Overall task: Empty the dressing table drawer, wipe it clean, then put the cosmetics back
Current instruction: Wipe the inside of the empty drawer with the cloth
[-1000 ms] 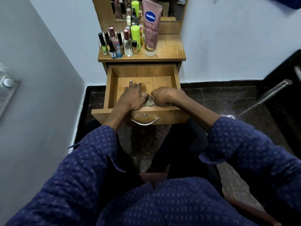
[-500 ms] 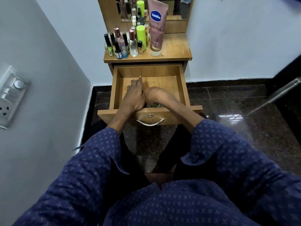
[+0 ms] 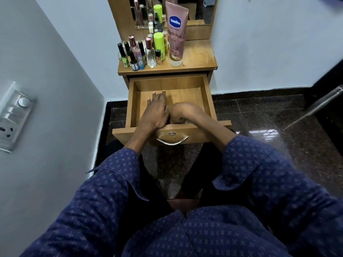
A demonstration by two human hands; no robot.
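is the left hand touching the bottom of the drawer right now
Touching. The head view shows the left hand lying flat, its fingers straight on the drawer floor.

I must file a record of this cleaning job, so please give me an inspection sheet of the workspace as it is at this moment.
Surface: wooden dressing table top, bare on its right part.
Job's things: drawer pulled open, no cosmetics seen inside; small bottles and a pink Vaseline tube stand on the top, grouped at the left and middle.
Clutter: nothing seen.
Hands: left hand lies flat on the drawer floor; right hand is curled over a pale cloth, mostly hidden.
Cables: nothing seen.
Surroundings: mirror behind the top; switch panel on the left wall; dark glossy floor.
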